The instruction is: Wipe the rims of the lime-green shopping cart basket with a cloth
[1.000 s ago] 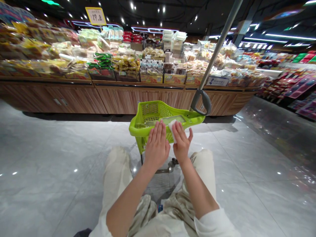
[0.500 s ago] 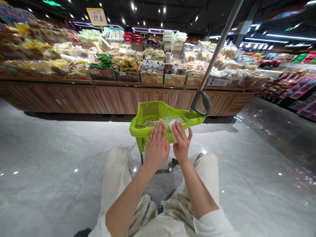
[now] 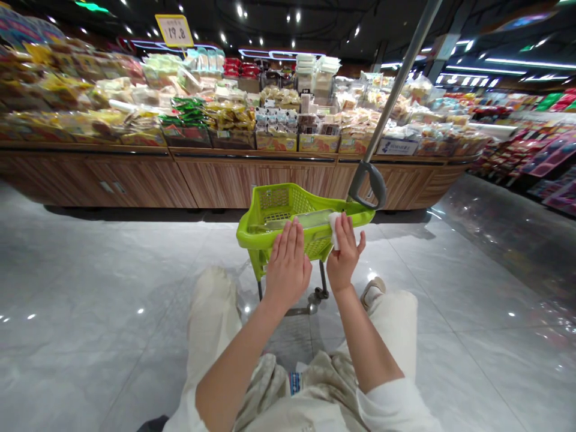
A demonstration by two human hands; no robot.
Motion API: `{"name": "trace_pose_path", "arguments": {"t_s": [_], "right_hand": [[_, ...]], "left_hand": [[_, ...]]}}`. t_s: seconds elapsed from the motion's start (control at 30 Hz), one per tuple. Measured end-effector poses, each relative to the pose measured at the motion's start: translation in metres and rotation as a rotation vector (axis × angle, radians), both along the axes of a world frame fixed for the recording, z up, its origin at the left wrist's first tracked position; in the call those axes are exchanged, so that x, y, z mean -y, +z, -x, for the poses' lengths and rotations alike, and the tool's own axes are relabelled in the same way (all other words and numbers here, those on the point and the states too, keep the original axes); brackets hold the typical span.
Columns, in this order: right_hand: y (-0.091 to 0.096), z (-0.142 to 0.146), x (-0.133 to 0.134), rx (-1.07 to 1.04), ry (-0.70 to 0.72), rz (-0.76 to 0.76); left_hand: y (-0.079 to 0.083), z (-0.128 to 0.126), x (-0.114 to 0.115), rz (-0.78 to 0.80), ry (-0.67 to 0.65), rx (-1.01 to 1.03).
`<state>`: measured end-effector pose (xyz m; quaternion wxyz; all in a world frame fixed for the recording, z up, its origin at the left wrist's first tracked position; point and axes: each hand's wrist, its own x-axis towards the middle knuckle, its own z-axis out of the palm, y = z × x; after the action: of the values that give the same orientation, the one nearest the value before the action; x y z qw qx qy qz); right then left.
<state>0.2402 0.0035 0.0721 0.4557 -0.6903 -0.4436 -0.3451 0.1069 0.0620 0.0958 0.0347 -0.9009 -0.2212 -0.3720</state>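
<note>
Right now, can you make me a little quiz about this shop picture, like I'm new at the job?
1. Which hand holds the white wipe at the rim of the shopping basket: left or right?
2. True or false: that basket is red.
3. Fill in the gap: the yellow price sign shows the number ___.

Key: 1. The right hand. 2. False, it is lime green. 3. 19.8.
</note>
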Motion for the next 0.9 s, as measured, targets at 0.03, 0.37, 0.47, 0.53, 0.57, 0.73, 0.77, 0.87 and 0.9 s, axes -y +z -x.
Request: {"name": "trace_pose_path", "arguments": {"t_s": [0.03, 0.37, 0.47, 0.53, 0.57, 0.73, 0.77, 0.87, 0.9], "right_hand": [[0.001, 0.002, 0.000, 0.021, 0.024, 0.013], [0.001, -0.016, 0.006, 0.057, -0.010, 0.031], [0.002, -0.006, 0.003, 0.088, 0.046, 0.058], [0.002, 0.005, 0.001, 0.192, 0.147, 0.098], [0.002, 0.007, 0.000, 0.237, 0.182, 0.111], [-0.005, -0.017, 0.002, 0.143, 0.066, 0.032], [-0.007, -0.023, 0.002, 0.080, 0.013, -0.009], [-0.008, -0.023, 0.000, -0.028, -0.053, -0.068], [-0.007, -0.017, -0.001, -0.010, -0.024, -0.053]], "left_hand": [[0.000, 0.000, 0.000, 0.000, 0.001, 0.004], [-0.002, -0.002, -0.001, 0.002, 0.009, 0.002], [-0.003, -0.003, -0.001, -0.006, 0.019, 0.009], [-0.004, -0.003, -0.002, -0.011, 0.021, 0.008], [-0.004, -0.003, -0.002, -0.012, 0.021, 0.007], [-0.002, -0.002, -0.001, -0.005, 0.027, -0.009], [-0.001, -0.002, -0.001, -0.001, 0.028, -0.011], [-0.001, -0.003, 0.000, 0.008, 0.029, -0.006], [-0.001, -0.003, 0.001, 0.009, 0.028, -0.005]]}}
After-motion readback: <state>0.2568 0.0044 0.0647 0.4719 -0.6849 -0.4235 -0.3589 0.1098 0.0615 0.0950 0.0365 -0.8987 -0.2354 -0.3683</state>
